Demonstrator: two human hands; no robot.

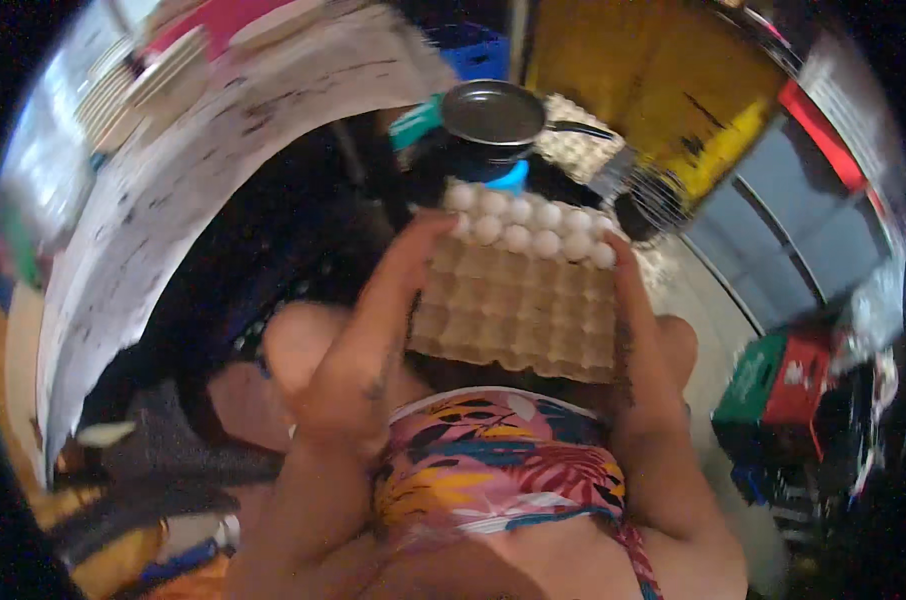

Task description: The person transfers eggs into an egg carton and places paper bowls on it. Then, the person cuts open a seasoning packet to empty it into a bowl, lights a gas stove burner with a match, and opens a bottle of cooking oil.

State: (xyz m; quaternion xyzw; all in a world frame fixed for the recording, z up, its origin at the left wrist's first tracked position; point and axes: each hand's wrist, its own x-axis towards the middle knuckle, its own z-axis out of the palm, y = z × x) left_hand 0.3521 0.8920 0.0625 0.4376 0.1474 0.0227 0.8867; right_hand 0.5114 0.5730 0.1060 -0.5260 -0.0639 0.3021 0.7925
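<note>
Both hands hold a brown pulp egg tray (516, 307) by its opposite sides, in front of my body. White eggs (546, 244) fill the two rows at its far end; the nearer cups hold none. My left hand (432, 231) grips the left edge near the egg rows, its thumb over the rim. On the right edge, my right hand (624, 259) has its thumb beside the endmost eggs. Just past the tray stands a dark round pan (492, 112) with a black handle, above a bright blue object (509, 177).
Stacked bowls (171, 75) stand on a white cloth-covered table (235, 120) at the left. A round wire-guarded object (654, 201) and another pale egg tray (576, 146) lie beyond the tray. Green and red crates (772, 382) are at the right. A yellow-brown panel (648, 75) rises behind.
</note>
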